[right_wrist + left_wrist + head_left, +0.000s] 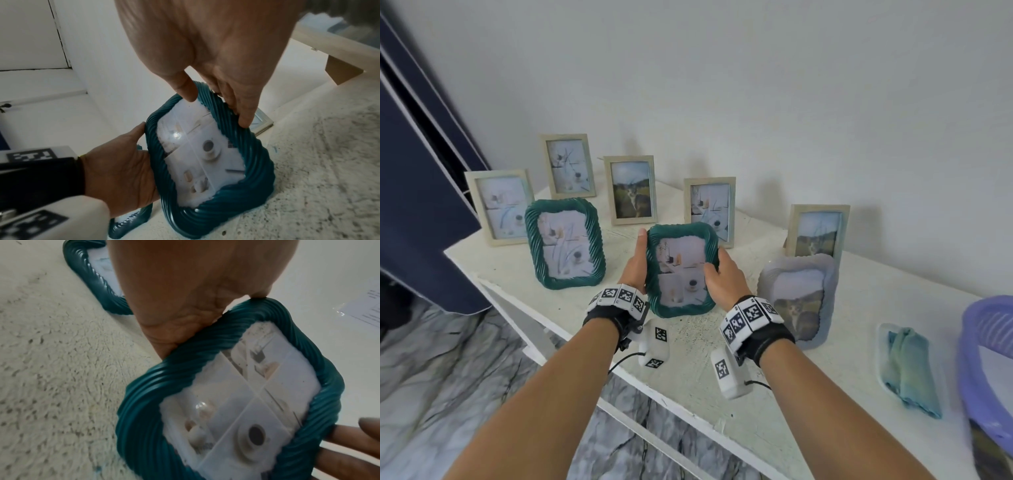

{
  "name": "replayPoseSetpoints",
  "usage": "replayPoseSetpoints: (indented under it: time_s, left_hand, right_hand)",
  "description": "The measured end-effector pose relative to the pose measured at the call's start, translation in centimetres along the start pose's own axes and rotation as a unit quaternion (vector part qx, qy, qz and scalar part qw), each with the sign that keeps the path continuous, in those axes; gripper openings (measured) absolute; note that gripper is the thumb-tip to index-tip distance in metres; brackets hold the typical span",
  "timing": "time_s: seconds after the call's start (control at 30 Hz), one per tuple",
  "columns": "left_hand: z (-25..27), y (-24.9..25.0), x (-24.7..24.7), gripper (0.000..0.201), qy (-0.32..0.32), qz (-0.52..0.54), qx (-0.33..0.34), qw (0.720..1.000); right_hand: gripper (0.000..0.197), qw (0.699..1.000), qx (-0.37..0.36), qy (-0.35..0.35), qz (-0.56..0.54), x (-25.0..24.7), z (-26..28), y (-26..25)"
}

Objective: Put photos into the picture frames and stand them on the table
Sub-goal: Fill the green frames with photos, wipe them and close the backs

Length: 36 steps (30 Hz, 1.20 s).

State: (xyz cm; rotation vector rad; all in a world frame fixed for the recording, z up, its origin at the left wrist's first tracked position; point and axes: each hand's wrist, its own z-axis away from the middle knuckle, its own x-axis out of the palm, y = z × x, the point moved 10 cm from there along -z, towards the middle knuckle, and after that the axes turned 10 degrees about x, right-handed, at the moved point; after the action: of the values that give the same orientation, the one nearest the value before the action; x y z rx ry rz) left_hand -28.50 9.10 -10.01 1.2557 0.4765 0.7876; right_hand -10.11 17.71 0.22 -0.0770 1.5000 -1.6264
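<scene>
A teal twisted-rim picture frame stands upright at the middle of the white table, holding a photo of cups and vases. Its lower edge appears to touch the table top. My left hand holds its left side, thumb pointing up along the rim. My right hand grips its right side, thumb on the front and fingers behind. A second teal frame with a photo stands just to the left.
Several beige frames with photos stand along the back by the wall. A lavender frame leans at the right. Farther right lie a folded blue-green cloth and a purple basket. The table's front edge runs close beneath my wrists.
</scene>
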Motion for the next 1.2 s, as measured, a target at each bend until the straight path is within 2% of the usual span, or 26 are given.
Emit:
replayPoseSetpoints:
  time_s: [0.17, 0.23, 0.33, 0.37, 0.47, 0.57, 0.6, 0.67, 0.77, 0.83, 0.93, 1.07, 1.2]
  left_hand:
    - [1.4, 0.9, 1.1, 0.117, -0.019, 0.026, -0.009, 0.999]
    - [2.4, 1.4, 1.5, 0.114, -0.021, 0.034, -0.008, 0.999]
    - [4.6, 2.5, 1.4, 0.121, -0.009, 0.025, -0.016, 1.000]
    - [5.3, 2.9, 1.1, 0.114, -0.006, 0.016, -0.016, 1.000]
    - [6.5, 3.4, -0.9, 0.075, 0.013, 0.005, 0.026, 1.000]
    - [7.9, 3.7, -4.7, 0.053, 0.071, -0.017, 0.077, 0.994]
    - [8.5, 4.1, -6.2, 0.045, 0.099, -0.027, 0.100, 0.990]
    - [9.5, 5.1, -9.3, 0.034, 0.156, -0.046, 0.149, 0.975]
    - [9.8, 7.3, -14.2, 0.025, 0.241, -0.091, 0.216, 0.942]
    - [9.4, 9.1, -16.7, 0.019, 0.283, -0.123, 0.245, 0.919]
    - [8.4, 10.2, -20.0, 0.021, 0.335, -0.137, 0.236, 0.902]
    - [5.7, 10.2, -21.2, 0.050, 0.278, -0.180, 0.160, 0.930]
    - [3.5, 9.1, -21.2, 0.059, 0.198, -0.189, 0.099, 0.957]
  right_hand:
    - [0.026, 1.000, -0.019, 0.012, -0.013, 0.1, 0.2, 0.3]
    - [0.024, 1.000, -0.020, 0.013, -0.007, 0.0, 0.4, 0.5]
    - [0.030, 1.000, -0.018, 0.018, 0.009, 0.1, 0.7, 0.8]
    - [0.036, 0.999, -0.027, 0.029, 0.015, 0.1, 0.9, 0.7]
    - [0.048, 0.992, -0.072, 0.094, 0.051, -0.3, 3.3, -0.3]
    - [0.030, 0.958, -0.141, 0.229, 0.095, -1.0, 7.6, -2.8]
    - [0.022, 0.949, -0.175, 0.245, 0.089, -0.6, 8.8, -3.9]
    - [0.017, 0.953, -0.223, 0.197, 0.055, 2.0, 8.9, -5.7]
    - [0.026, 0.970, -0.231, 0.066, 0.027, 6.9, 7.2, -8.2]
    - [0.040, 0.977, -0.207, -0.022, 0.042, 10.0, 5.8, -9.6]
    - [0.057, 0.984, -0.120, -0.124, 0.051, 13.8, 2.7, -10.3]
    - [0.068, 0.984, -0.019, -0.174, 0.027, 17.7, -2.0, -10.4]
    - [0.058, 0.975, 0.070, -0.206, -0.043, 20.2, -5.5, -9.8]
